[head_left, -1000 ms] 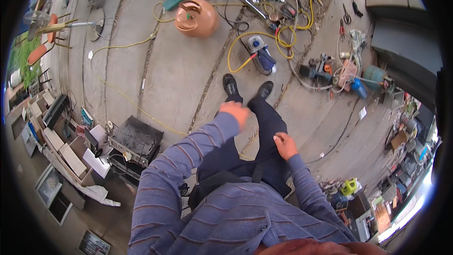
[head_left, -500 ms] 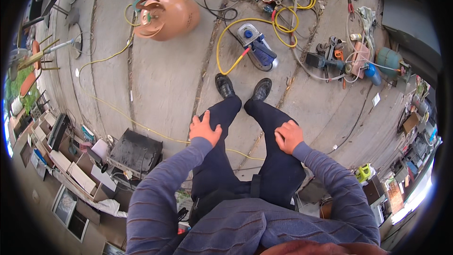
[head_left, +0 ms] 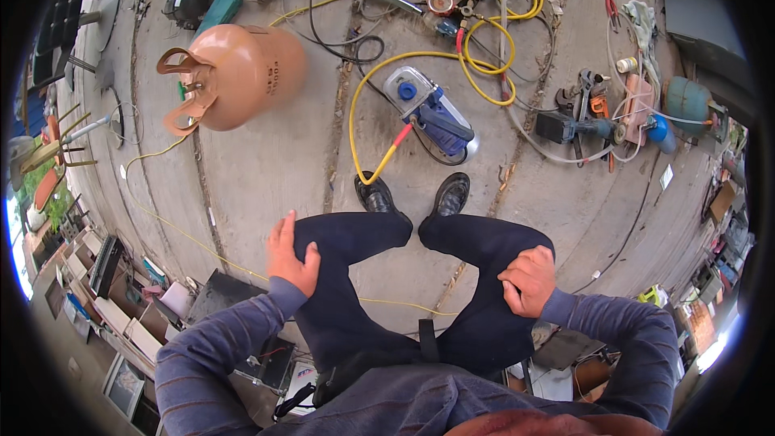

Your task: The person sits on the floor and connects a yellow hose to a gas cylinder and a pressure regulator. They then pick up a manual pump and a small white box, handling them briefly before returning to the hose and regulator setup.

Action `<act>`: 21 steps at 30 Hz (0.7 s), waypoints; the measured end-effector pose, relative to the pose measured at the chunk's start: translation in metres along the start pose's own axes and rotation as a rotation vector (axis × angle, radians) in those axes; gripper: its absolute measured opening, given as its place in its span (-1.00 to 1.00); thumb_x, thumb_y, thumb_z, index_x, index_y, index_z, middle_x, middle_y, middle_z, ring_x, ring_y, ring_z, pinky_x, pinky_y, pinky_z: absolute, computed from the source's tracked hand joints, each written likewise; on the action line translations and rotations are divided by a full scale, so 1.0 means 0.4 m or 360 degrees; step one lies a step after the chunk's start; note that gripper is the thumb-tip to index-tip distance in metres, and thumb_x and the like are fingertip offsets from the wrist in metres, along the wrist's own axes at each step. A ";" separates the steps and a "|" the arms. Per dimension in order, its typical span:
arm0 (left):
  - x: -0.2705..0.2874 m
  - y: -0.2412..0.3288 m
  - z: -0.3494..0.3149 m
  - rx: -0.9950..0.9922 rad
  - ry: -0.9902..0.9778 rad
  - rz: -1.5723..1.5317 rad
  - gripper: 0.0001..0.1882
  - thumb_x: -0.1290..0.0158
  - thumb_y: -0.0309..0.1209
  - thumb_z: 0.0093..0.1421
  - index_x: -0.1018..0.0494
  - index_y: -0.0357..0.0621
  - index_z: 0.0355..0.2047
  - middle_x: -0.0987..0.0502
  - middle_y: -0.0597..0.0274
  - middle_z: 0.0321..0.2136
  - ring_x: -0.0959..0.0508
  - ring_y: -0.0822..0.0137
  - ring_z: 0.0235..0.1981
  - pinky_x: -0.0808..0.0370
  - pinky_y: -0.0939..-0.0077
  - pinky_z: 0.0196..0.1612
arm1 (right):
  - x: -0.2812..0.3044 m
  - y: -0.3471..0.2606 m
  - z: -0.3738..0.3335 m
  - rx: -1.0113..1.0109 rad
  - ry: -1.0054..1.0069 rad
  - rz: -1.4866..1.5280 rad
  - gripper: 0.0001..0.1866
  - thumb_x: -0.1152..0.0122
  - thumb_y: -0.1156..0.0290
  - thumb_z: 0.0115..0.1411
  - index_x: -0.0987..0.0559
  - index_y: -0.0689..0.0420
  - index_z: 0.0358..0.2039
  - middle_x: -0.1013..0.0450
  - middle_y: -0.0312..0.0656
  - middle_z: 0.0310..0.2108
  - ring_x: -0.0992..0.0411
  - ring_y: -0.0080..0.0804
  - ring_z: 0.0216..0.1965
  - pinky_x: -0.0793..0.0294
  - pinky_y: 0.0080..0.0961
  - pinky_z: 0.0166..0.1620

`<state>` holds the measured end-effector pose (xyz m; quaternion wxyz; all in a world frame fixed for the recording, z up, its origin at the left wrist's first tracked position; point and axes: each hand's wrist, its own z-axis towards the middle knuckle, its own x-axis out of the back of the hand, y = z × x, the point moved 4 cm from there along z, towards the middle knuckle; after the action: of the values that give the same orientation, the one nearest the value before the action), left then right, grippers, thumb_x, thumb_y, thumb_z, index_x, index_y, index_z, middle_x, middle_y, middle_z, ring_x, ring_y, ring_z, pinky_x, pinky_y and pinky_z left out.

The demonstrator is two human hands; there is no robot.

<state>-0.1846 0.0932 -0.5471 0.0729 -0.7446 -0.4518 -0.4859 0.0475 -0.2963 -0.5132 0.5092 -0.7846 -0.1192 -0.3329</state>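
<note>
My left hand [head_left: 291,257] rests against the outside of my left knee with its fingers stretched apart, holding nothing. On my right thigh lies my right hand [head_left: 529,281], its fingers curled in, with nothing visible in them. In front of my shoes stands a blue and silver vacuum pump [head_left: 440,117]. A yellow hose [head_left: 365,101] with a red end section runs from it to a gauge manifold [head_left: 462,8]. At the left an orange-pink refrigerant cylinder [head_left: 250,73] lies tipped on its side, its collar and green valve facing left.
Wrenches [head_left: 577,97], a cordless tool [head_left: 565,127], a teal gas cylinder [head_left: 688,103] and a small blue cylinder [head_left: 662,133] lie to the right. Red-handled pliers [head_left: 609,6] are at the far right. A black compressor [head_left: 187,6] sits behind the refrigerant cylinder. Cluttered boxes [head_left: 121,307] fill the near left.
My knees have spread apart and my body has come lower. Both hands have moved outward with the legs. The floor items appear larger and lower in view.
</note>
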 end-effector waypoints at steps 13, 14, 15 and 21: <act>-0.047 -0.091 0.151 -0.0104 0.0669 0.0055 -0.27 -0.11 -0.43 0.15 -0.26 -0.24 0.37 -0.36 -0.28 0.22 -0.34 -0.25 0.24 -0.25 0.01 0.34 | -0.010 0.189 0.096 0.0155 0.0240 -0.0466 -0.81 -0.34 0.46 -0.17 -0.63 -0.02 -0.45 -0.46 -0.32 -0.36 -0.41 -0.20 -0.18 -0.28 -0.09 0.02; -0.058 -0.112 0.156 -0.0085 0.0740 0.0079 -0.27 -0.11 -0.42 0.15 -0.27 -0.24 0.36 -0.37 -0.28 0.21 -0.34 -0.24 0.24 -0.25 0.01 0.34 | -0.014 0.206 0.109 0.0154 0.0277 -0.0508 -0.83 -0.33 0.46 -0.17 -0.63 -0.01 -0.46 -0.46 -0.31 -0.36 -0.41 -0.19 -0.18 -0.29 -0.09 0.02; -0.065 -0.124 0.163 -0.0056 0.0798 0.0085 -0.28 -0.11 -0.41 0.15 -0.28 -0.24 0.35 -0.38 -0.26 0.20 -0.35 -0.24 0.24 -0.26 0.01 0.33 | -0.017 0.225 0.119 0.0151 0.0311 -0.0544 -0.84 -0.33 0.46 -0.16 -0.62 0.00 -0.47 -0.46 -0.30 -0.37 -0.41 -0.18 -0.18 -0.29 -0.09 0.02; -0.075 -0.149 0.216 0.0059 0.0999 -0.0003 -0.35 -0.14 -0.36 0.14 -0.38 -0.21 0.28 -0.45 -0.17 0.15 -0.39 -0.19 0.20 -0.29 0.00 0.30 | -0.053 0.307 0.206 0.0174 0.0415 -0.0526 -0.91 -0.29 0.47 -0.09 -0.62 0.06 -0.48 -0.46 -0.24 -0.38 -0.42 -0.11 -0.17 -0.31 -0.11 0.02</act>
<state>-0.1759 0.1571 -0.6351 0.2220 -0.5564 -0.4167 -0.6838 0.1293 -0.2765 -0.6367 0.5005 -0.6759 -0.1973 -0.5037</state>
